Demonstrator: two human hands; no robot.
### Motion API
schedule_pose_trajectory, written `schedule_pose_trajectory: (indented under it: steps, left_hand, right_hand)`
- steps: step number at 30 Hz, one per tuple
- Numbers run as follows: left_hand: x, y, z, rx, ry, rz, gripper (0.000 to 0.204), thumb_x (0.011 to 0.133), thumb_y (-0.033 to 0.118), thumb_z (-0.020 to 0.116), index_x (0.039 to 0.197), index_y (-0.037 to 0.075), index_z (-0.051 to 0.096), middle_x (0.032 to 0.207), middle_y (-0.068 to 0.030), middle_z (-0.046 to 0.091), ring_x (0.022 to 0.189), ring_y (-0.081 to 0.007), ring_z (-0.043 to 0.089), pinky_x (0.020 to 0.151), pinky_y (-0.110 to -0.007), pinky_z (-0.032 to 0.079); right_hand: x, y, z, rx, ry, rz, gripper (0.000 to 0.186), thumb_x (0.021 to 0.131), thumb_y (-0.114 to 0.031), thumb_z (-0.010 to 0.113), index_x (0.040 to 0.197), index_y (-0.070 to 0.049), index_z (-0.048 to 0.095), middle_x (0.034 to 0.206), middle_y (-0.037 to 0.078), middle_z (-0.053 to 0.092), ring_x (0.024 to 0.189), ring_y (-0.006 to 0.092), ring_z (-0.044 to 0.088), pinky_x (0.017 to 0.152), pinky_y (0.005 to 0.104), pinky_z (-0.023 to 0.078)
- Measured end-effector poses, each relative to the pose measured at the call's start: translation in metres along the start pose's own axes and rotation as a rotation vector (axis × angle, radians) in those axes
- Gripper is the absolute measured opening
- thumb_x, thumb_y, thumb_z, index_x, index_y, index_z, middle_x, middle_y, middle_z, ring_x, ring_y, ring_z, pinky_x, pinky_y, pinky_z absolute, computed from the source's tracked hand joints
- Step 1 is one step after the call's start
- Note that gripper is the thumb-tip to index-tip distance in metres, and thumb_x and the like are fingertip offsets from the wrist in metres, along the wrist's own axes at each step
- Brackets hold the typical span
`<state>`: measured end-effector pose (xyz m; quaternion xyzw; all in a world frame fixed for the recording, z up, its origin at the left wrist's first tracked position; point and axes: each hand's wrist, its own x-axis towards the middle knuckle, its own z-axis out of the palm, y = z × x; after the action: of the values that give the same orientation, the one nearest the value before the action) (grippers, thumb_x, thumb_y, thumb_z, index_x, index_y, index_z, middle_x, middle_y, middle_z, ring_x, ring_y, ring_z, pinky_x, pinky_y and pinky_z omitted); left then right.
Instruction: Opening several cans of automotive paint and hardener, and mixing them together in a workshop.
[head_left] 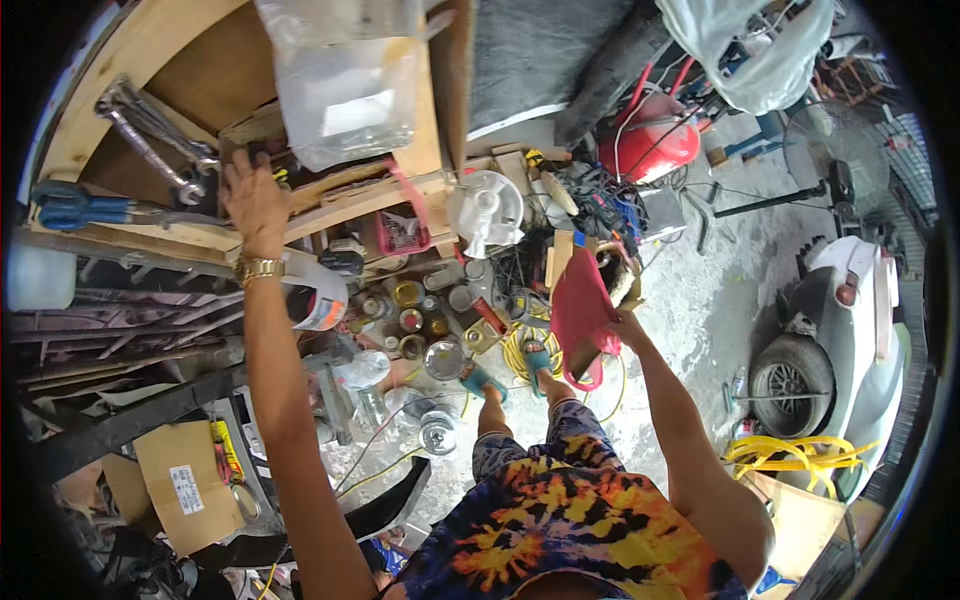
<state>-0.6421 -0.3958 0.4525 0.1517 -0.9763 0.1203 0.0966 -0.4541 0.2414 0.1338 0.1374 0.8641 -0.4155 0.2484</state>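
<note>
My left hand (256, 200), with a gold watch (262, 268) at the wrist, reaches into a wooden shelf (335, 212). Its fingers curl over a small dark thing with some yellow beside it, which I cannot make out. Close by lie metal wrenches (150, 140) and a blue-handled tool (95, 208). A clear plastic bag (345, 90) hangs just to the right of these fingers. Lower down, my right hand (628, 328) grips the edge of a red plastic tray (580, 310), which is tilted on its side; its inside is mostly hidden.
Glass jars (410, 318) crowd the floor left of my feet, near a coiled yellow cord (520, 355). A white fan part (487, 212) and a red tank (650, 138) stand ahead. On the right are a scooter (845, 310) and a pedestal fan (838, 185). A cardboard box (185, 485) lies lower left.
</note>
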Motion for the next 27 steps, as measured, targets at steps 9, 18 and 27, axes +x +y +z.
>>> schedule_pose_trajectory:
  steps: [9,18,27]
  left_hand:
    - [-0.001,0.015,-0.021,-0.074,-0.285,0.039,0.049,0.079,0.039,0.062,0.114,0.005,0.055,0.100,-0.0240,0.062,0.095,-0.0397,0.060,0.082,-0.046,0.049]
    - [-0.007,0.015,-0.024,0.314,-0.212,0.285,0.044,0.081,0.039,0.058,0.102,-0.001,0.063,0.102,-0.0248,0.062,0.099,-0.0375,0.059,0.092,-0.045,0.042]
    - [-0.063,0.004,-0.002,-0.280,-0.015,-0.346,0.062,0.077,0.058,0.058,0.105,0.002,0.061,0.089,-0.0225,0.065,0.088,-0.0379,0.062,0.075,-0.043,0.047]
  right_hand:
    - [0.095,-0.032,-0.036,0.040,0.022,-0.113,0.033,0.071,-0.012,0.070,0.101,0.002,0.064,0.082,0.006,0.066,0.069,0.0117,0.059,0.062,0.0297,0.048]
    - [0.223,0.007,-0.037,-0.075,0.150,-0.061,0.028,0.079,-0.013,0.066,0.104,-0.002,0.063,0.075,0.002,0.063,0.060,0.0082,0.057,0.052,0.0233,0.046]
    - [0.169,0.051,-0.053,0.500,0.084,0.026,0.025,0.086,-0.023,0.054,0.108,-0.013,0.058,0.080,-0.002,0.054,0.062,0.0084,0.055,0.048,0.0235,0.043]
